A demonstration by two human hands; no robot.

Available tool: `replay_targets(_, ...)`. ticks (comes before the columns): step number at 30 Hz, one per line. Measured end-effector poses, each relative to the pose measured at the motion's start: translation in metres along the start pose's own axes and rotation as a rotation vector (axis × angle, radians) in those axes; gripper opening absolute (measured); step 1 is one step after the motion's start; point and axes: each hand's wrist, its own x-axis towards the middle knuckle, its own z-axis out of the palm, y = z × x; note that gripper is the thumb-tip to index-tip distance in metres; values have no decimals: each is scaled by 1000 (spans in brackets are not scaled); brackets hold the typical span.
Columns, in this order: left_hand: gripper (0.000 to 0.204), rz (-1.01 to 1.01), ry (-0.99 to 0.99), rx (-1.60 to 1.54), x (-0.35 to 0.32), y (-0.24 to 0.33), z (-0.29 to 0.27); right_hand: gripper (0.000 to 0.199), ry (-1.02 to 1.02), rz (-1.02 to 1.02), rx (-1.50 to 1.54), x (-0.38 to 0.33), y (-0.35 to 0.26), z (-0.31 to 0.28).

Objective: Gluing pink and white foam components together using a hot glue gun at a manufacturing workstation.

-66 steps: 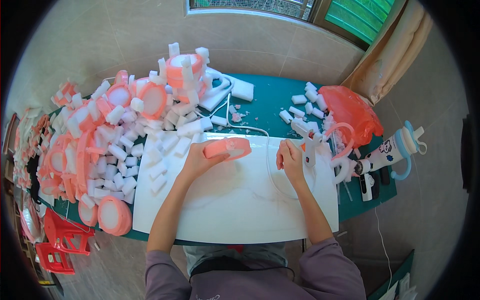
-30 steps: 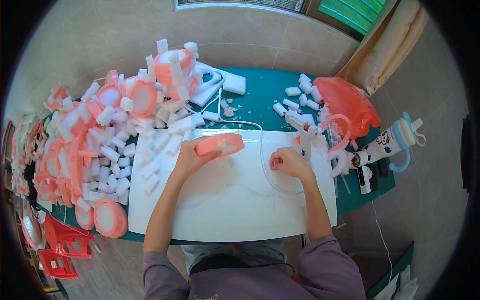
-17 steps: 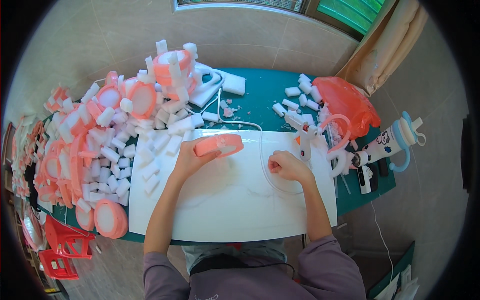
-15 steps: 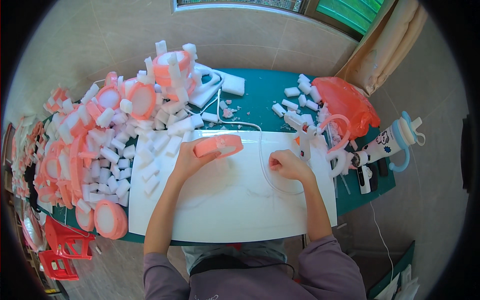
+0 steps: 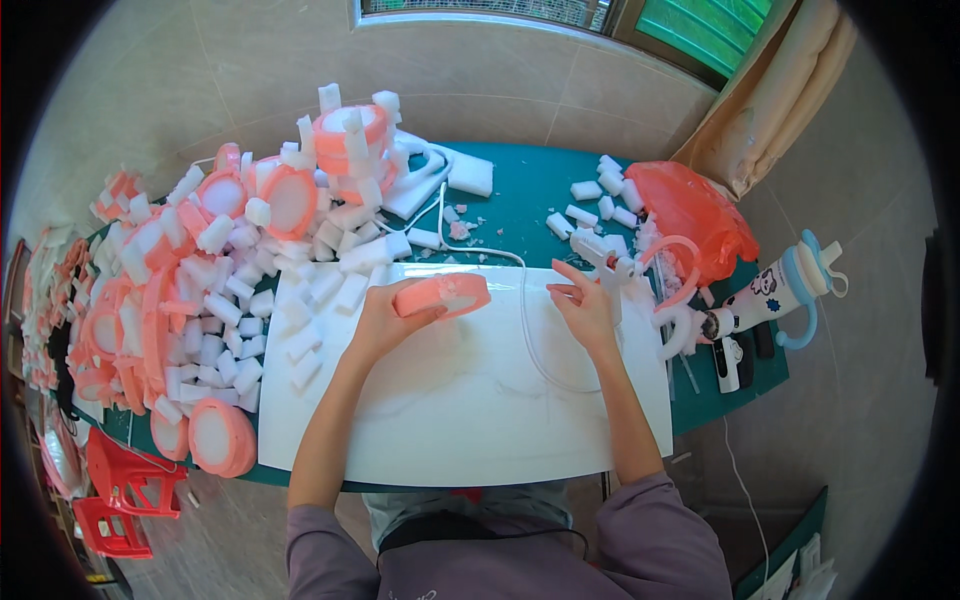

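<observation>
While a marbled board (image 5: 470, 430) topped the green table (image 5: 530, 190) beside tiled wall (image 5: 470, 70), left hand (image 5: 383, 320) clasped pink-rimmed disc (image 5: 443, 294), pointing right, long axis crosswise, right hand (image 5: 588, 312) empty, fingers parted.

The left of two head-worn fisheye lenses looked steeply down and forward from above the near edge of the long dark-green counter (image 5: 530, 180), far enough back to take in its far edge, the beige tiled wall (image 5: 470, 78) beyond and the wearer's own purple-grey shirt (image 5: 480, 570) below. The bare left hand (image 5: 382, 322) and bare right hand (image 5: 588, 312) fell mid-view, seen from above; straight edges bowed toward a dark round rim.
</observation>
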Motion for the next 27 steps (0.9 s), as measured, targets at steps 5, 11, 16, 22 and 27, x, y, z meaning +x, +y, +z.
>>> replay_targets(5,36,-11,1,-2,0,-2,0,26,-311,141,-26,0,-6,-3)
replay_targets(11,36,-4,-1,-21,1,-2,1,28,-433,406,358,-11,-8,26)
replay_targets(16,37,5,5,-12,0,-1,0,30,-317,67,348,-9,-7,29)
replay_targets(22,37,11,9,1,-1,1,0,32,-438,277,240,-4,-5,20)
replay_targets(27,37,10,0,20,0,0,0,42,-528,408,332,-2,-13,25)
